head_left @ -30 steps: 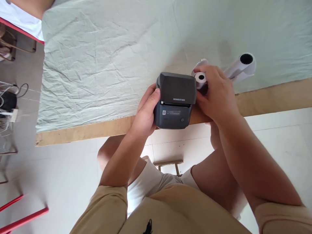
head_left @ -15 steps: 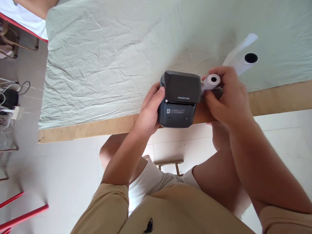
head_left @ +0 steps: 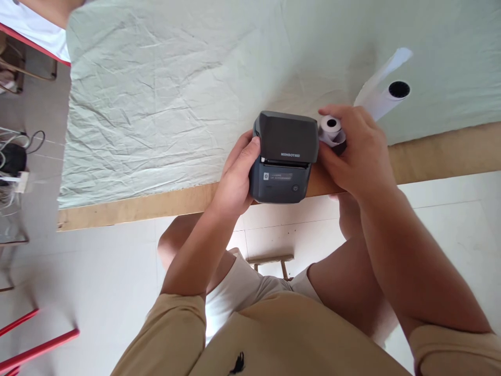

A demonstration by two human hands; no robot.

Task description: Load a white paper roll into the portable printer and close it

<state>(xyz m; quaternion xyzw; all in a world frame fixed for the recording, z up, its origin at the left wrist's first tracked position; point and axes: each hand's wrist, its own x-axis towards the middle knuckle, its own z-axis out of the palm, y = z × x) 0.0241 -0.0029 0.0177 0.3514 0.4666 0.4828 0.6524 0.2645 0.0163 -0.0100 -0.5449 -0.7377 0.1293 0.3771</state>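
Note:
A dark grey label printer (head_left: 284,156) stands at the table's front edge, its lid appearing closed. My left hand (head_left: 237,175) grips the printer's left side, thumb on its front corner. To the printer's right, my right hand (head_left: 358,146) is closed around a small white paper roll (head_left: 331,125) with a dark core hole. A curl of paper and something dark show under that roll, partly hidden by my fingers. Behind my right hand lies a larger white paper roll (head_left: 385,102) with a wide black core and a loose end sticking up.
A wrinkled pale green cloth (head_left: 156,104) covers the table, leaving a bare wooden edge (head_left: 136,208) in front. At the far upper left is another person's arm (head_left: 52,10). Cables (head_left: 18,151) and red bars (head_left: 39,350) are on the left, and a wooden stool (head_left: 272,259) is below.
My right hand has shifted slightly left with the small roll, which now stands more upright, with a paper curl showing below it. My left hand still grips the printer.

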